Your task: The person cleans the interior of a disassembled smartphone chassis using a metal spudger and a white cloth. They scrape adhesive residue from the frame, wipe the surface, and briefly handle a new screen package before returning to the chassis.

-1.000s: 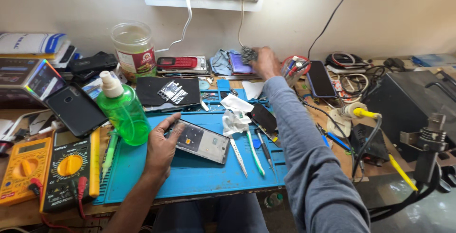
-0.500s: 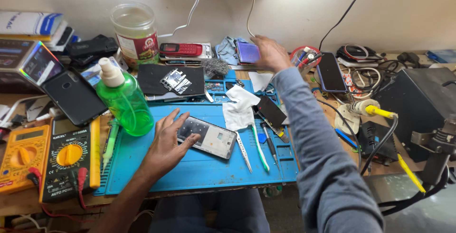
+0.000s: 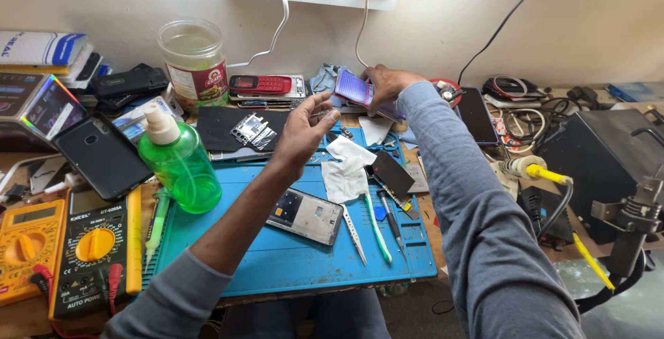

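Your right hand (image 3: 384, 84) reached to the upper middle of the frame, at the back of the surface (image 3: 28, 315), and its grip was pinched around a purple phone (image 3: 353, 88). The phone sat just left of that hand's fingers, with the thumb on its top edge and the other fingers under it. It was tilted, its broad purple face turned up and toward you. Its long axis ran from upper left to lower right.

Your left hand (image 3: 304, 130) hovered above the blue mat (image 3: 290, 263), a little below and left of the phone and apart from it. Its fingers were loosely spread and curled, palm turned right, holding nothing you could make out.

A phone frame (image 3: 306, 216) lay flat on the mat below the left hand, clear of it, its long axis running left to right with a slight downward slant.

A white cloth (image 3: 346, 169) lay just right of the left wrist. A green bottle (image 3: 178, 160) stood upright at the mat's left edge. A clear jar (image 3: 195, 62) stood at the back, left of the red handset (image 3: 259, 84).
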